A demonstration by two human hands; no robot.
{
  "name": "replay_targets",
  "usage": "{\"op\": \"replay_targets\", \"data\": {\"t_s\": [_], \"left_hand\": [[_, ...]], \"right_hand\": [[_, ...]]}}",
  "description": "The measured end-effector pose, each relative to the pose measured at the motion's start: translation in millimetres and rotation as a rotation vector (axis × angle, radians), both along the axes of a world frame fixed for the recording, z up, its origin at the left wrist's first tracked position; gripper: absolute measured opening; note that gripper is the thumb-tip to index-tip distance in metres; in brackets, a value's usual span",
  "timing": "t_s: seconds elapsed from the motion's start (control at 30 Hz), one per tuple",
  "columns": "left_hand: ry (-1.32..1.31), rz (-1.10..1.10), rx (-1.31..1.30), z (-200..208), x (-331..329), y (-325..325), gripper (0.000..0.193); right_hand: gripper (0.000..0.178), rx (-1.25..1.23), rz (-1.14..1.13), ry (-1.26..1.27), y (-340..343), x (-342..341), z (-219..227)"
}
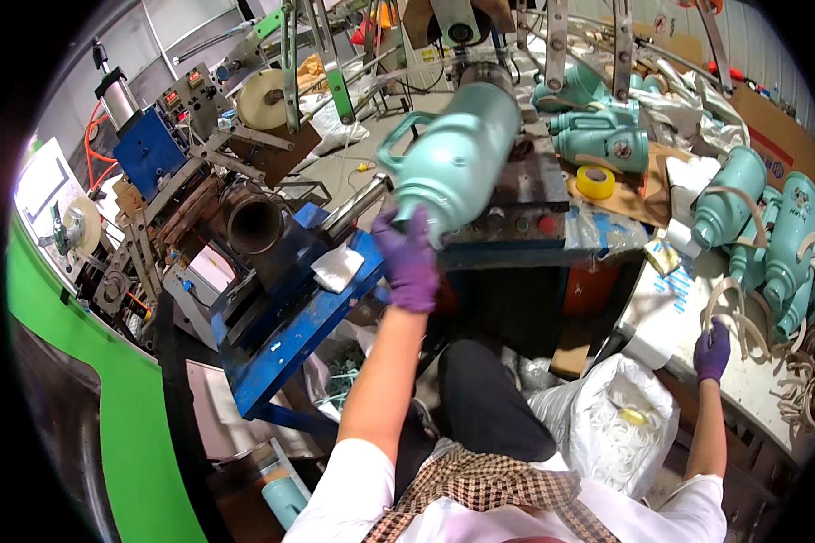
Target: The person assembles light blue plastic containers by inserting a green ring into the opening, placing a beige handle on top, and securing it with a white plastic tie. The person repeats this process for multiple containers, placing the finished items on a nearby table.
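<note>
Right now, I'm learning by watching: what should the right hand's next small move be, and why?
Probably close the right hand on the nearest beige strap, since that lies right by it, while the left hand holds the teal jug by its neck.

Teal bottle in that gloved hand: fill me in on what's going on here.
A person in purple gloves has the left hand gripping a teal bottle by its neck, with the base pointing away from them. The right hand is at the white table, beside a tan strap; whether its fingers hold it is hard to tell. More teal bottles lie just beyond that hand, and a white bag stands by the person's legs.
</note>
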State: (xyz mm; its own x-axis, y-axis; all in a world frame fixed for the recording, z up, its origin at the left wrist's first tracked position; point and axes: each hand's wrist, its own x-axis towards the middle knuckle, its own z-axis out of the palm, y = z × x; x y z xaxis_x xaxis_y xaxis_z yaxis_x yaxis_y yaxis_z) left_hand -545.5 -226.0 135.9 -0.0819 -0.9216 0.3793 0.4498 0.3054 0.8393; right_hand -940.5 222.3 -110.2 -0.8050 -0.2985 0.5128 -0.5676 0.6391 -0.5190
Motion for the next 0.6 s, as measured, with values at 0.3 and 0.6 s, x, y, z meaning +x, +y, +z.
{"op": "replay_targets", "data": {"t_s": [0.3, 0.6], "left_hand": [[-0.992, 0.755, -0.483, 37, -215, -125, 0.081], [-0.683, 0.050, -0.555, 41, -159, -125, 0.064]], "right_hand": [[0.031, 0.123, 0.017, 0.251, 2, 11, 6], [0.032, 0.024, 0.083, 0.292, 13, 0, -2]]}}
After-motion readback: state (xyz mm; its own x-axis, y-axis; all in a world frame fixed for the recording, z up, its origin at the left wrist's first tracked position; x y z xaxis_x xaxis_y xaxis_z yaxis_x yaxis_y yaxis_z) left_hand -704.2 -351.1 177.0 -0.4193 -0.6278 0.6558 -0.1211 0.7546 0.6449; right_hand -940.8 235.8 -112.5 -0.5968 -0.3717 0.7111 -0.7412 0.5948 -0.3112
